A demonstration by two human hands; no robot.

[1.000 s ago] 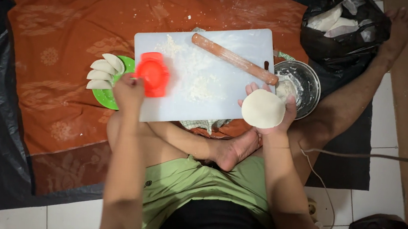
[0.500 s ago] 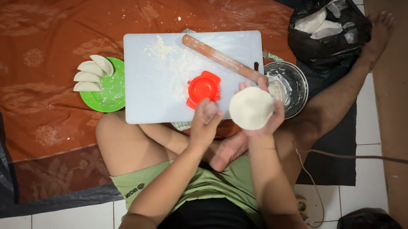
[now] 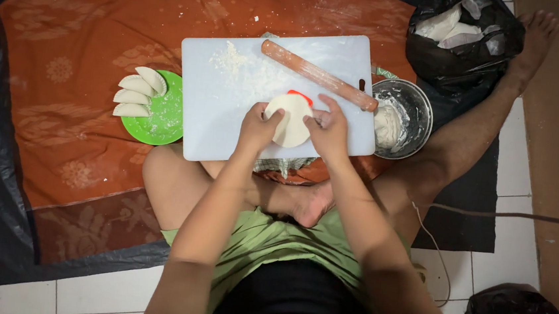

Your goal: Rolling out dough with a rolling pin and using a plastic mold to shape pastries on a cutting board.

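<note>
A thin, round, pale dough disc [image 3: 291,119] lies flat over a red plastic dumpling press [image 3: 301,97], of which only a small arc of rim shows past the fingertips. The disc sits between the thumbs, its near edge under the fingers of both hands. Both things rest on a floured white cutting board [image 3: 223,116].

Left hand [image 3: 257,127], right hand [image 3: 327,129] seemingly pressing.
</note>
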